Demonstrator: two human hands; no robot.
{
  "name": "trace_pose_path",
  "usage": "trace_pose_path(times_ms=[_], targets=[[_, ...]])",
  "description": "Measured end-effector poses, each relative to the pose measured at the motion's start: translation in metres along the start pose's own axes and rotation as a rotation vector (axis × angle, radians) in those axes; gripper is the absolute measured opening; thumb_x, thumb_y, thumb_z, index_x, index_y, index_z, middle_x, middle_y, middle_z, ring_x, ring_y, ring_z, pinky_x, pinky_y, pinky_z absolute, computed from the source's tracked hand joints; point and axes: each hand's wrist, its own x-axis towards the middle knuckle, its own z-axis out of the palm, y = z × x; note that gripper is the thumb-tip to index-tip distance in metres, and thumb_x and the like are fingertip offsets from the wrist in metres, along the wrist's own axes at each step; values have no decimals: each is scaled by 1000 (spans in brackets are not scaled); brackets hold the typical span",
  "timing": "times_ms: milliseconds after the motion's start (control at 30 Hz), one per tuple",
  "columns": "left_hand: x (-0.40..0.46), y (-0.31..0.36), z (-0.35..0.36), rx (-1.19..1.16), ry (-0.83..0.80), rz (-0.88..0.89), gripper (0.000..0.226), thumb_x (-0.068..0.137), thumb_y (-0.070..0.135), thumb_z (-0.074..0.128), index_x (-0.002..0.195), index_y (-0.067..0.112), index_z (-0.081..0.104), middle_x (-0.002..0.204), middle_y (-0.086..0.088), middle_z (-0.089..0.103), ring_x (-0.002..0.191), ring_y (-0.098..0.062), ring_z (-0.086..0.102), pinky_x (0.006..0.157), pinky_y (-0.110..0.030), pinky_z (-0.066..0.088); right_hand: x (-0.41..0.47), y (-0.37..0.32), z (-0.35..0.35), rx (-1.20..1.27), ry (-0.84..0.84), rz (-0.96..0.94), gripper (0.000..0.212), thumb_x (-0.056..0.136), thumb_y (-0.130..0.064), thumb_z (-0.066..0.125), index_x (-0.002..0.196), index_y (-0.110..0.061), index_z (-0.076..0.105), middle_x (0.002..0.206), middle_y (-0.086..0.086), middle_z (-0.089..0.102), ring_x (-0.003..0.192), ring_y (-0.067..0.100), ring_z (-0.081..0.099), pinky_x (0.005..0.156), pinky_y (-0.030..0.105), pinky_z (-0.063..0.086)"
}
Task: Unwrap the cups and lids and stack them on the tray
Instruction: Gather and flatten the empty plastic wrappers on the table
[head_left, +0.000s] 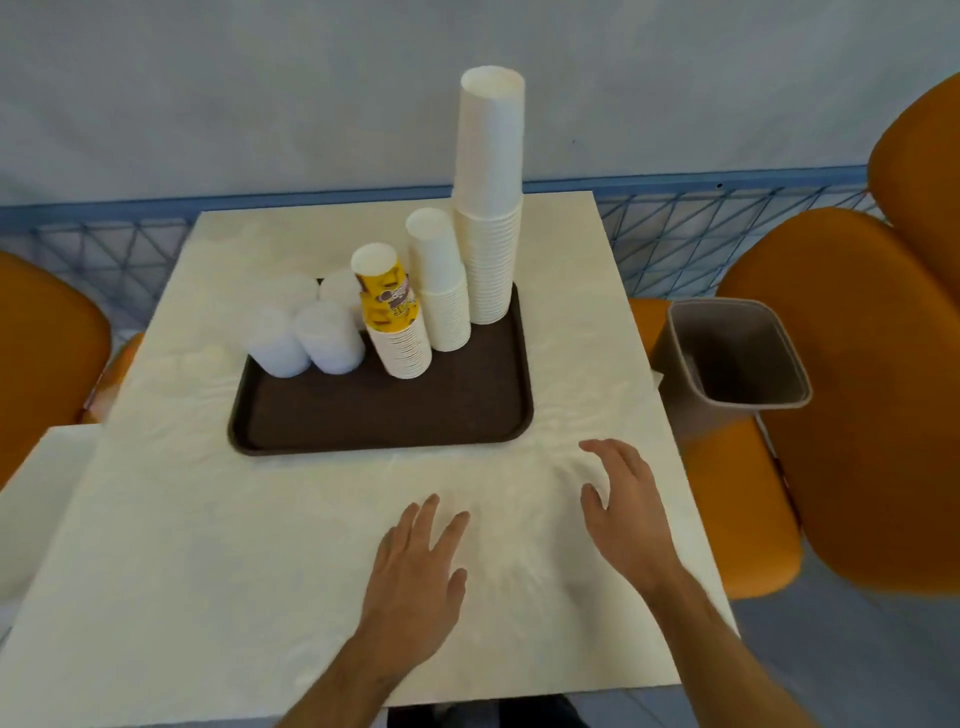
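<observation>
A dark brown tray (384, 415) lies on the cream table. At its back stand upturned stacks: a tall white cup stack (491, 202), a shorter white cup stack (441, 286), and a stack topped by a yellow printed cup (392, 317). Several stacks of translucent white lids (306, 327) fill the tray's back left. My left hand (415, 571) hovers flat over the table in front of the tray, fingers spread, holding nothing. My right hand (623, 509) is beside it to the right, fingers loosely spread and empty.
A grey-brown waste bin (737, 358) stands on the orange seat right of the table. Orange chairs (841, 395) flank the table on both sides. A blue wire fence (691, 234) runs behind. The table (208, 545) edge is close to me.
</observation>
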Motion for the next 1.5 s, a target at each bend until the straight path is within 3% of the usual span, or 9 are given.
trace_pose_path(times_ms=[100, 267, 433, 600, 767, 900, 1000, 1233, 1500], targets=[[-23, -36, 5, 30, -39, -19, 63, 103, 50, 30, 155, 42, -4, 165, 0, -16, 153, -25, -10, 123, -41, 2, -36, -4, 25, -84, 3, 57, 50, 97, -28, 63, 145, -23, 47, 157, 0, 40, 142, 22, 40, 116, 38, 36], [-38, -80, 20, 43, -123, 15, 60, 103, 53, 25, 155, 44, -3, 165, -1, -18, 152, -26, -12, 122, -46, -1, -77, -9, 60, -255, -115, 185, 73, 101, -49, 48, 160, -21, 15, 170, 1, 5, 156, 25, 5, 123, 44, 18], [-40, -97, 19, 64, -135, 60, 57, 104, 51, 25, 157, 38, 6, 166, -1, -9, 153, -26, -4, 123, -46, 2, -107, -23, 85, -345, -99, 287, 81, 101, -54, 40, 161, -14, 3, 170, 3, -1, 156, 26, -1, 125, 43, 13], [-32, -89, 12, 56, -62, 96, 60, 103, 49, 30, 156, 37, 6, 166, -3, -7, 153, -27, -4, 122, -47, 3, -126, -40, 96, -414, -52, 374, 83, 100, -60, 34, 160, -12, 4, 169, 4, 5, 155, 26, 7, 123, 44, 16], [-18, -68, 16, 83, -71, 162, 62, 103, 50, 31, 156, 39, 1, 165, -5, -16, 153, -29, -9, 122, -50, 3, -125, -53, 90, -484, 23, 400, 76, 93, -64, 43, 149, -14, 29, 154, 3, 30, 141, 24, 28, 115, 46, 25], [-10, -62, 21, 84, -87, 136, 63, 103, 52, 31, 156, 39, 0, 165, -5, -17, 153, -29, -9, 122, -50, 2, -100, -39, 74, -382, -100, 241, 78, 98, -57, 46, 158, -20, 13, 168, 3, 6, 154, 28, 8, 122, 49, 17], [-5, -62, 21, 95, -88, 115, 64, 102, 53, 30, 156, 40, -2, 165, -6, -18, 153, -30, -10, 121, -51, 1, -93, -23, 67, -398, -181, 228, 87, 99, -62, 41, 161, -18, -2, 170, 1, -7, 156, 26, -5, 124, 48, 10], [8, -46, 16, 96, -80, 129, 64, 102, 53, 31, 155, 43, -4, 164, -7, -20, 152, -32, -12, 121, -53, 0, -103, 1, 52, -415, -92, 414, 92, 96, -68, 35, 160, -15, -3, 170, 2, -4, 156, 27, -2, 123, 50, 12], [26, -41, 17, 116, -149, 70, 69, 100, 59, 28, 156, 38, -7, 164, 2, -23, 151, -33, -16, 119, -58, -2, -108, -15, 64, -392, -79, 434, 90, 95, -69, 38, 159, -16, 4, 168, 2, -2, 154, 28, -1, 121, 58, 11]])
